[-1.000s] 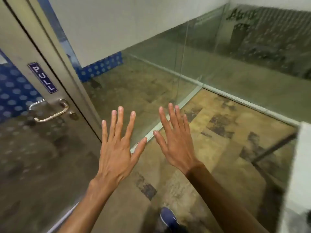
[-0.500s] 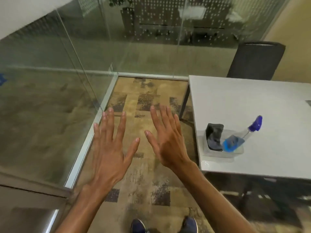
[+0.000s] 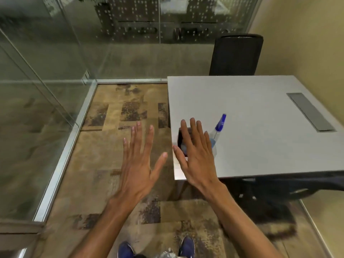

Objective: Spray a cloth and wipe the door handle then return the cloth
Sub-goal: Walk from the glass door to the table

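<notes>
We see a dim, warm, even indoor light with a greenish cast. The white table [image 3: 251,116] is brightest, casting a dark shadow beneath. The glass wall [image 3: 46,75] carries hazy reflections. Motion blur softens everything slightly, and wide-angle distortion bends the edges.

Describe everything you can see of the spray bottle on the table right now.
The spray bottle has a blue nozzle head, a thin clear neck and a clear body holding blue liquid. It leans, head tilted up and to the right, in a clear container near the white table's front left corner. The right hand, open and empty, hides its lower body; contact cannot be told.
</notes>
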The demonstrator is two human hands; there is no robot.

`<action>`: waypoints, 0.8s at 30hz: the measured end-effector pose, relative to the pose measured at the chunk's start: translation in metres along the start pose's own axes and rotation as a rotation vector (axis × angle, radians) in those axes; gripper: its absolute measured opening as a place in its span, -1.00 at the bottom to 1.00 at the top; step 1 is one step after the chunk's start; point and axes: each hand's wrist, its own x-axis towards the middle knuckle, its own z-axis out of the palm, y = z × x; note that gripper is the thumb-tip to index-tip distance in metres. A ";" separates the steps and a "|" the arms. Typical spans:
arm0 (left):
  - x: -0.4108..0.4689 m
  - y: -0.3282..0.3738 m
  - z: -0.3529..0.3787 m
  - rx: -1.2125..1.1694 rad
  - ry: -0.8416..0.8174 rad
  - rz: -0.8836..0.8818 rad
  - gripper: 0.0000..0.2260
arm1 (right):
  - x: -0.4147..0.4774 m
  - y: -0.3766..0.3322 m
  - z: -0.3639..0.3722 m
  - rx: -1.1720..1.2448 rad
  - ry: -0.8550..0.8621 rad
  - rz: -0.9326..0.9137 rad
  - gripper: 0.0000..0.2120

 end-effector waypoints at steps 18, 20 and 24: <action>0.095 0.068 0.132 -0.282 -0.211 -0.155 -0.18 | 0.010 0.166 0.007 0.134 0.048 0.381 -0.43; 0.110 0.060 0.145 -0.378 -0.241 -0.260 -0.14 | 0.018 0.179 0.017 0.208 0.046 0.453 -0.41; 0.141 0.036 0.172 -0.512 -0.284 -0.447 -0.02 | 0.035 0.203 0.036 0.387 -0.029 0.629 -0.19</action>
